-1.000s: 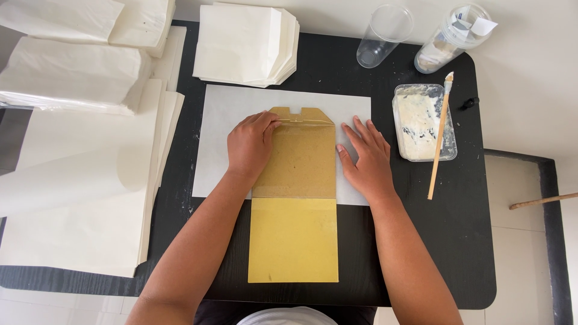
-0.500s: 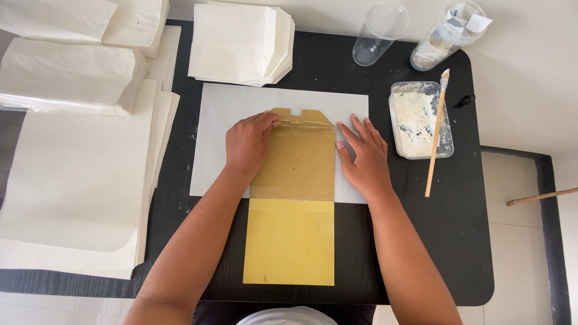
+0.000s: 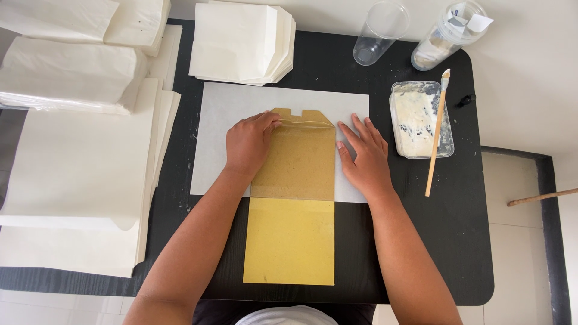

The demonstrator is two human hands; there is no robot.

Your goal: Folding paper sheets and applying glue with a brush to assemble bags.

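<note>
A brown-yellow cardboard template (image 3: 295, 180) lies lengthwise on a white paper sheet (image 3: 217, 144) spread on the black table (image 3: 457, 241). My left hand (image 3: 248, 144) rests flat at the template's upper left edge, its fingertips on the notched top. My right hand (image 3: 361, 156) lies flat on the paper just right of the template, fingers spread, touching its right edge. Neither hand grips anything.
A stack of folded white paper bags (image 3: 241, 42) sits at the back. More white sheets and bags (image 3: 72, 138) pile up on the left. At the right are a plastic tub of white paste (image 3: 415, 117), a brush (image 3: 436, 132) across it, a clear cup (image 3: 379, 33) and a jar (image 3: 448, 33).
Both hands stay pressed beside the template; the view has shifted slightly, and nothing else has visibly moved.
</note>
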